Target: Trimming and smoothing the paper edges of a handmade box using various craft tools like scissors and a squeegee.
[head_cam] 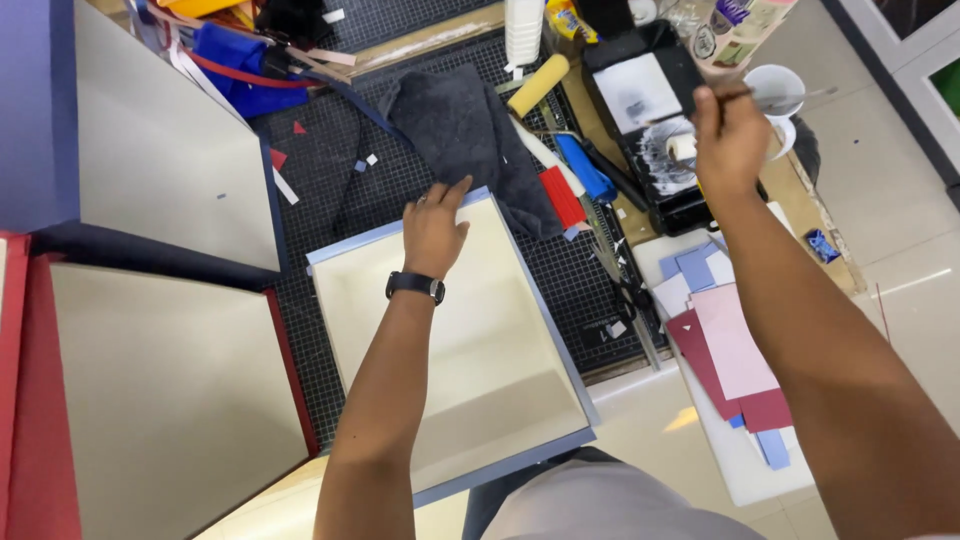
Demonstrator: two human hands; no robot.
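We saw L hand (436, 228) flat, fingers spread, on pale blue-edged box (500, 400); R hand (730, 135) pinching thin brush (790, 97).

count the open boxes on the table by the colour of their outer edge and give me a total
Light blue-edged box, under the left hand: 1
Dark blue-edged box: 1
Red-edged box: 1
Total: 3

Craft workshop: cutting mat (330, 170), paint tray (650, 110).
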